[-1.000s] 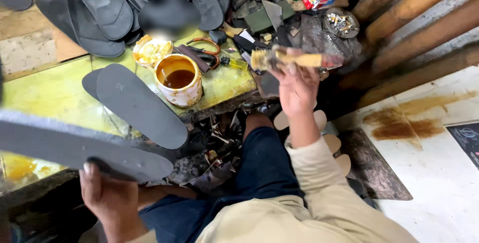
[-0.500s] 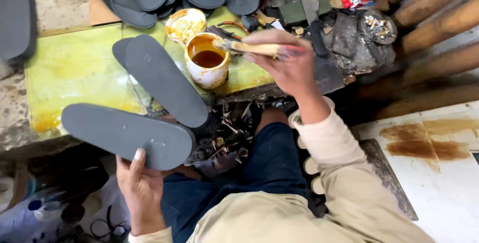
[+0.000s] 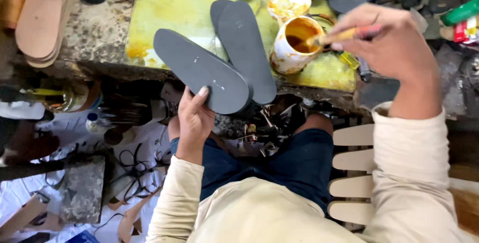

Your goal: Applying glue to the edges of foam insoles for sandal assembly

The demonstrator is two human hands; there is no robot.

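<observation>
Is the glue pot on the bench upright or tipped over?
Upright. The glue pot stands on the yellow-stained bench with its mouth facing up, amber liquid inside, and the brush dipping in.

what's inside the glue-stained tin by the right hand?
The tin holds amber-orange liquid, with the tip of the brush held by the right hand dipped into it. The tin's wall and the brush hide the bottom, so depth is not visible.

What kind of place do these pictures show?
Most likely a small shoemaking or sandal workshop. The left hand holds a grey sole, the right hand dips a brush into a glue-stained pot, and tan soles lie stacked beside the bench.
</observation>
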